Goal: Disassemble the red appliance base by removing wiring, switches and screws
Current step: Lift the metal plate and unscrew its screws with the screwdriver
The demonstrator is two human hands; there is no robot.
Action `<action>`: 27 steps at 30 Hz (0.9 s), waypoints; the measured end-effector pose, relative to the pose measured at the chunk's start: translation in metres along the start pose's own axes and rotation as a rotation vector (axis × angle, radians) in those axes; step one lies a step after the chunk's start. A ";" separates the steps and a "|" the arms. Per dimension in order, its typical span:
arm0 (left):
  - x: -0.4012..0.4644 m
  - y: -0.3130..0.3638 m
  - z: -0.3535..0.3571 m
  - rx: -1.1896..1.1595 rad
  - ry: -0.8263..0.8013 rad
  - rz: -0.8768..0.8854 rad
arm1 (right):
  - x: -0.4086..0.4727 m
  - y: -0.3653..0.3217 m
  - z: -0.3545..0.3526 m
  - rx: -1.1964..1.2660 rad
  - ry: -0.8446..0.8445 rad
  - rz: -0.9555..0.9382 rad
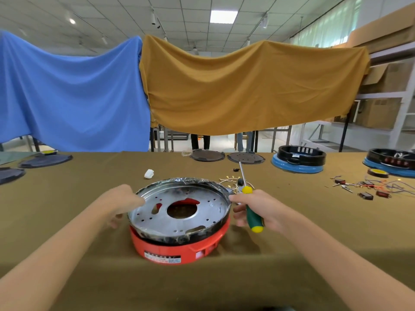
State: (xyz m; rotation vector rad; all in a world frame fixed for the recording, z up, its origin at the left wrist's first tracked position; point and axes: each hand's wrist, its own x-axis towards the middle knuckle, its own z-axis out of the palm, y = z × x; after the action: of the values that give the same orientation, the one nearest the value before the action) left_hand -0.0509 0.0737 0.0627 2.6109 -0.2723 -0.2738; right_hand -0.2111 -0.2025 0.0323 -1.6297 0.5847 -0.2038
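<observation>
The red appliance base [179, 250] sits on the table in front of me. A round metal pan [179, 212] with a black rim and a central hole rests tilted in it. My left hand [119, 203] grips the pan's left rim. My right hand [258, 209] holds a green and yellow screwdriver [252, 212], shaft pointing away and up, with a finger touching the pan's right rim. Loose white wires with brass terminals [231, 180] lie just behind the pan.
A white plug piece [149, 173] lies behind the base. Dark round plates [207, 155] [246, 158] and blue-black appliance bases [298, 161] [393, 163] stand at the back. Switches and coloured wires [368, 187] are scattered at right. Dark lids [45, 160] lie far left.
</observation>
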 end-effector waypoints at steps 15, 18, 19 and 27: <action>0.023 0.008 0.018 -0.821 0.027 -0.061 | 0.039 -0.034 0.028 0.214 0.181 -0.172; 0.036 0.001 0.030 -0.933 0.025 -0.115 | 0.049 -0.015 0.028 0.338 0.185 -0.056; 0.040 -0.002 0.032 -0.986 0.025 -0.125 | 0.050 -0.009 0.026 0.365 0.178 -0.031; 0.059 -0.016 0.023 -1.338 0.152 -0.151 | 0.052 0.008 0.027 0.214 0.149 -0.035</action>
State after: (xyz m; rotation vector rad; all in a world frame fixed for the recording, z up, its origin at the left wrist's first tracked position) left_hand 0.0022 0.0627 0.0271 1.3084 0.1485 -0.1944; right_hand -0.1560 -0.2039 0.0102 -1.4257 0.6263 -0.4028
